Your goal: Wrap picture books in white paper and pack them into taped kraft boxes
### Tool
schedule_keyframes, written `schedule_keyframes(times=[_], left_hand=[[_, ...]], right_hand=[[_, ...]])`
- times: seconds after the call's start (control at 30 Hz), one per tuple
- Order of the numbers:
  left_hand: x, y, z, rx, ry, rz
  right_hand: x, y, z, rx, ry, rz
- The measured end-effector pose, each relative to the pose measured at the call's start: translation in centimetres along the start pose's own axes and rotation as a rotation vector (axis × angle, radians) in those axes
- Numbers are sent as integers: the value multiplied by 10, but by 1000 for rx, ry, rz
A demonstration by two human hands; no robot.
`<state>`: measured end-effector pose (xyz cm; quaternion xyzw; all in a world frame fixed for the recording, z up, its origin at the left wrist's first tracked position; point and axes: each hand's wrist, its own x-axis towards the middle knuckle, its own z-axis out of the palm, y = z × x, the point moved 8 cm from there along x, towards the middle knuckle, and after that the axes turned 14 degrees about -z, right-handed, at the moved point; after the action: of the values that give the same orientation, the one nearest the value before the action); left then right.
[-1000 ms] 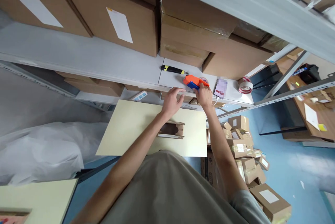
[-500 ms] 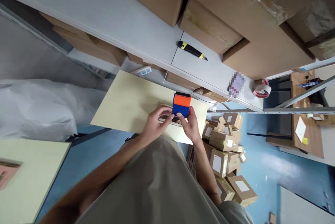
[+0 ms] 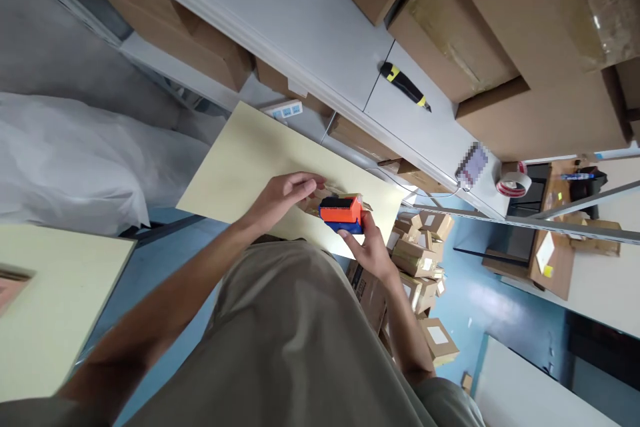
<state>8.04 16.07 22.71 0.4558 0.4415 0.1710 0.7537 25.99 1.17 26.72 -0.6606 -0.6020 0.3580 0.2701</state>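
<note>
In my right hand (image 3: 373,250) is a blue and orange tape dispenser (image 3: 341,215) with a dark toothed edge. My right fingers wrap its right end, with the thumb at its lower front. To its left, my left hand (image 3: 285,197) has its fingers stretched toward the dispenser, thumb close to them. A small brown cardboard piece (image 3: 313,202), partly hidden by my left hand and the dispenser, lies on the pale yellow board (image 3: 250,160) beneath. Whether my left fingertips touch it is unclear.
A box cutter (image 3: 406,87), a tape roll (image 3: 514,182) and a blurred-out device (image 3: 473,166) lie on the grey shelf (image 3: 300,34), beside large cartons (image 3: 545,100). Several boxes (image 3: 415,257) are piled on the blue floor at right. White sheeting (image 3: 75,154) hangs at left.
The dispenser has tipped, so its orange part faces me more and the blue part sits lower. My left hand has come off it and shifted left. The camera view has turned slightly.
</note>
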Motion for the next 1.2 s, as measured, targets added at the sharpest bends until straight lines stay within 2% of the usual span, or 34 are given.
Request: schedule_keyframes(times=[0.2,0.4,0.57,0.73,0.8,0.9,0.97,1.07,1.2], left_hand=[[4,17,-8,107,-152,0],[8,1,-23,77,-180,-34],[18,-35,-37,-5,-104,-107],[21,-87,-32,-180,-4,-226],[22,-106,-38,-228,53,-272],[27,-129,-61,-259,193,-316],[35,-143,-70,-274,212,-336],[51,-164,-62,-307,173,-403],[64,-184,-37,-327,146,-472]], right_hand=[[0,-17,0,-123,-97,14],[9,-34,7,-215,-181,41],[22,-38,13,-292,-238,147],[35,-36,16,-361,-365,283],[35,-36,9,-369,-437,332],[33,-39,-15,-401,-525,417],[35,-44,-31,-423,-553,466],[48,-57,-44,-476,-561,479],[74,-70,-36,-575,-548,438]])
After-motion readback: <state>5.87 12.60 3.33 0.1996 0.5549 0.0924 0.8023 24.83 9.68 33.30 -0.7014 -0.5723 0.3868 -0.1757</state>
